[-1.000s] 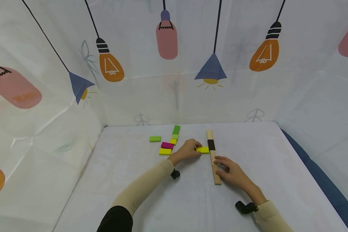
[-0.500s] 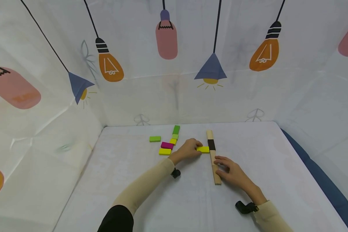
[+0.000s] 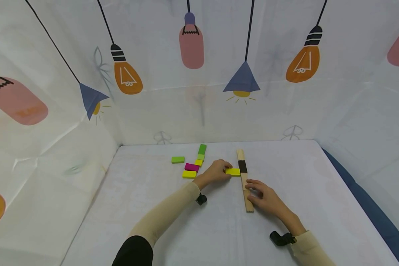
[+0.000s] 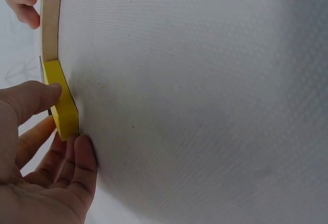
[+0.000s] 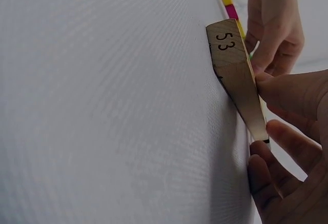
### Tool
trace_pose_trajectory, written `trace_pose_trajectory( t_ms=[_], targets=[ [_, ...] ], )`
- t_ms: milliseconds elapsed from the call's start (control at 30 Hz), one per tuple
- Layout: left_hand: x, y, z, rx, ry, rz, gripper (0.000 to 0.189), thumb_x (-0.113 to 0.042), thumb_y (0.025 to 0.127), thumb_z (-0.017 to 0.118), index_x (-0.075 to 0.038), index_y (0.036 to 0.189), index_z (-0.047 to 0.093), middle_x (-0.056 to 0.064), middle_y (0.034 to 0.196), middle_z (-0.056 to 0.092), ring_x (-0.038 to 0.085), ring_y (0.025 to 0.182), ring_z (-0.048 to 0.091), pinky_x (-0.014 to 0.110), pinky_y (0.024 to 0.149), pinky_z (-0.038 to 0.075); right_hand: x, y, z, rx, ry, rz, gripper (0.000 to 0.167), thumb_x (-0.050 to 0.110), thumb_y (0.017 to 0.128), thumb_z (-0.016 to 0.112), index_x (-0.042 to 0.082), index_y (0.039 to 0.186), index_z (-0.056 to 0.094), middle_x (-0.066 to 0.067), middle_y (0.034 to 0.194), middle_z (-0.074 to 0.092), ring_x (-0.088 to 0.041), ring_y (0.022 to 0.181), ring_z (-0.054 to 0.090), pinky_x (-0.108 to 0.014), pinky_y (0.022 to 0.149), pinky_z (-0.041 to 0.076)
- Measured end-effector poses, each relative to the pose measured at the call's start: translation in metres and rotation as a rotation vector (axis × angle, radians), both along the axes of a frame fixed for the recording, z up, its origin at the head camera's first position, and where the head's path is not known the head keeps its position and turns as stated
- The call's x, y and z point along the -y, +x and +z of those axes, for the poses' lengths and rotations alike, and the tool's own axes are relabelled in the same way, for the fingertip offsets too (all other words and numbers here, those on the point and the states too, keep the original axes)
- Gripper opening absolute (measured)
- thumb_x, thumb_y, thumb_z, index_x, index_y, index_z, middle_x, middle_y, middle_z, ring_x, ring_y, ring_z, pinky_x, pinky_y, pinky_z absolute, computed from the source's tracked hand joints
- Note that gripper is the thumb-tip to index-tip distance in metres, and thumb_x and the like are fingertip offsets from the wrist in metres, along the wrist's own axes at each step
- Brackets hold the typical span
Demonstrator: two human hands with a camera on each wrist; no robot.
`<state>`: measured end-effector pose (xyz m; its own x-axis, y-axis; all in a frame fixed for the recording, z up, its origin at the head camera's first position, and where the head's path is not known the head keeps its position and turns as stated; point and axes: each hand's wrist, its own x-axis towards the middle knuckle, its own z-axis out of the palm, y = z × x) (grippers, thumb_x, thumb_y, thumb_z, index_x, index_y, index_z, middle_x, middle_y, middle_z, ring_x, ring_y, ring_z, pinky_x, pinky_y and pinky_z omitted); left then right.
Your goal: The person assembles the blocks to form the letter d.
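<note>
My left hand (image 3: 216,171) pinches a yellow wooden block (image 3: 233,172) between thumb and fingers. The block's right end meets the left side of a row of wooden pieces, beside the black block (image 3: 242,166). That row runs front to back, with plain blocks (image 3: 244,180) before and behind the black one. On its right side, my right hand (image 3: 267,197) rests loosely curved, thumb and fingertips against the front plain blocks. In the right wrist view, the nearest plain block (image 5: 238,88) has "53" stamped on its end. The left wrist view shows the thumb over the yellow block (image 4: 62,101).
Left of my left hand lie a yellow block (image 3: 189,174), a magenta block (image 3: 191,167) and a small yellow block (image 3: 198,162). Green blocks (image 3: 202,149) continue that group backward; another green block (image 3: 177,159) lies apart. A white lamp-printed sheet (image 3: 199,111) rises behind the table (image 3: 146,207).
</note>
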<state>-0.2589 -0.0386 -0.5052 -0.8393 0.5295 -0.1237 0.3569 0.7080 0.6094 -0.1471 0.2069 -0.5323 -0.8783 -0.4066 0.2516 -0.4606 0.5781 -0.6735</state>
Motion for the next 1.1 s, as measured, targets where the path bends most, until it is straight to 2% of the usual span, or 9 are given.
trace_pose_trajectory(
  t_ms=[200,300,600,1100],
  targets=[
    [0.0008,-0.0002,-0.0022,0.003,0.01,0.003,0.041,-0.018,0.092,0.077,-0.008,0.13,0.069,0.008,0.121,0.068,0.012,0.095,0.058,0.021,0.085,0.051,-0.0004,0.0004,-0.0007,-0.032,0.006,0.004,0.034,0.01,0.09,0.079,0.004,0.122,0.071,-0.019,0.14,0.063,-0.042,0.123,0.063,-0.045,0.089,0.058],
    [0.0011,-0.0005,-0.0026,0.009,0.017,0.004,0.04,-0.018,0.092,0.077,-0.008,0.13,0.069,0.008,0.121,0.069,0.011,0.094,0.058,0.02,0.084,0.051,-0.0006,0.0006,-0.0003,-0.016,0.017,-0.003,0.034,0.01,0.09,0.079,0.005,0.123,0.071,-0.017,0.141,0.062,-0.039,0.126,0.062,-0.043,0.092,0.058],
    [0.0011,-0.001,-0.0037,0.011,0.007,0.016,0.036,-0.017,0.094,0.075,-0.008,0.129,0.07,0.006,0.118,0.068,0.012,0.097,0.058,0.021,0.087,0.052,0.0007,0.0014,0.0022,0.007,0.005,0.005,0.034,0.01,0.091,0.078,0.004,0.123,0.07,-0.018,0.142,0.061,-0.041,0.125,0.062,-0.053,0.093,0.056],
    [0.0029,-0.0014,-0.006,0.02,0.019,0.012,0.037,-0.019,0.095,0.075,-0.009,0.13,0.07,0.004,0.116,0.068,0.012,0.096,0.056,0.021,0.087,0.05,-0.0001,-0.0005,0.0019,0.027,0.011,0.0,0.033,0.011,0.091,0.078,0.005,0.123,0.07,-0.018,0.143,0.061,-0.04,0.123,0.064,-0.04,0.086,0.058]
  ],
)
